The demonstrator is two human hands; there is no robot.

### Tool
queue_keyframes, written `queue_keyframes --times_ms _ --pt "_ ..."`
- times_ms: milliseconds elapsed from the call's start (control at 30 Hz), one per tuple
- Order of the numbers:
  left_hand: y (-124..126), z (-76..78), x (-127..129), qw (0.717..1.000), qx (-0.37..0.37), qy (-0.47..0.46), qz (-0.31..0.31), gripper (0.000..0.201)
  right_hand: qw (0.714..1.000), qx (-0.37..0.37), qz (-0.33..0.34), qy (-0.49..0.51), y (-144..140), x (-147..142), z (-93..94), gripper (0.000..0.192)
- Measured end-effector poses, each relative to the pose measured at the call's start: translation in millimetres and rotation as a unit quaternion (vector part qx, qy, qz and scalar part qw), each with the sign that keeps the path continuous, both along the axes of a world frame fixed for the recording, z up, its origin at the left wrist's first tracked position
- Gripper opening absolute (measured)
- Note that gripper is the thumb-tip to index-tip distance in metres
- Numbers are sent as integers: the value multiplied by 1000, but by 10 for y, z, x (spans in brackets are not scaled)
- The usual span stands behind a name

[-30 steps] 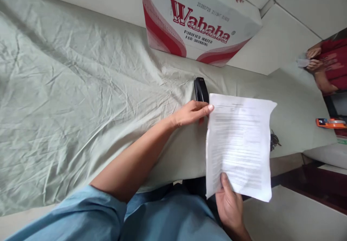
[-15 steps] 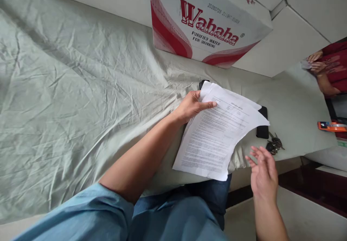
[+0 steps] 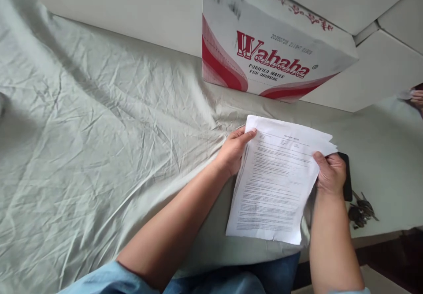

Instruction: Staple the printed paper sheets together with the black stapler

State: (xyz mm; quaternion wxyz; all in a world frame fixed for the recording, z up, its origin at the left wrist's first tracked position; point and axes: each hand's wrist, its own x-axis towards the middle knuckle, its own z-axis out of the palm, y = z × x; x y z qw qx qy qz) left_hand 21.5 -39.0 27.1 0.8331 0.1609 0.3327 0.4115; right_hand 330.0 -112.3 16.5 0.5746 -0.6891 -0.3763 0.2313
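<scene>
A stack of printed paper sheets (image 3: 274,188) is held up over the cloth-covered surface, its text side facing me. My left hand (image 3: 235,148) grips the upper left edge, thumb on top and fingers underneath. On the upper right edge, my right hand (image 3: 331,170) is closed too, with its thumb pressed on the front page. The sheets are not squared up; their corners fan out at the top right. Fingers of both hands are partly hidden behind the paper.
A Wahaha water carton (image 3: 264,60) stands against the white wall behind the sheets. Partly behind my right hand lies a black phone (image 3: 347,179), with a bunch of keys (image 3: 362,211) beside it. Another person's hand (image 3: 417,98) shows at the right edge. Wrinkled pale cloth (image 3: 115,122) spreads leftward.
My right hand has come up from below and taken hold of the sheets' right edge. The loosely hanging pages are now flatter and more upright. The view has shifted, so surroundings sit lower and rightward.
</scene>
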Motion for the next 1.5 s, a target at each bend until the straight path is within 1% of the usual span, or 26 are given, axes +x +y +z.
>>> queue_keyframes --times_ms 100,200,300,467,567,733,833,1167,1333,1500 --pt "-6 -18 -6 1000 -19 -3 -13 48 1000 14 -9 5 -5 -15 -109 56" --pt "-25 -16 -1 1000 -16 -7 -18 51 999 25 -27 14 -47 -35 -154 49" --pt "-55 -1 12 1000 4 1 -13 54 997 59 -44 38 -38 -34 -135 48" --pt "-94 30 15 999 37 21 -1 43 991 96 -71 59 11 -4 -80 46" --pt "-104 47 9 998 55 15 -21 41 989 100 -83 65 6 -4 -63 39" --pt "-111 72 -1 995 79 14 -62 51 986 124 -78 76 -12 -35 -54 30" --pt "-111 76 -7 994 82 6 -69 54 988 119 -67 72 -22 -40 -53 31" --pt "-109 63 -14 990 112 10 -81 47 988 115 -68 75 -29 -37 -53 29" --pt "-108 70 -15 988 123 11 -90 51 989 102 -66 79 -24 -31 -77 28" --pt "-110 75 -23 986 134 26 -90 55 990 94 -63 85 -14 -83 -65 34"
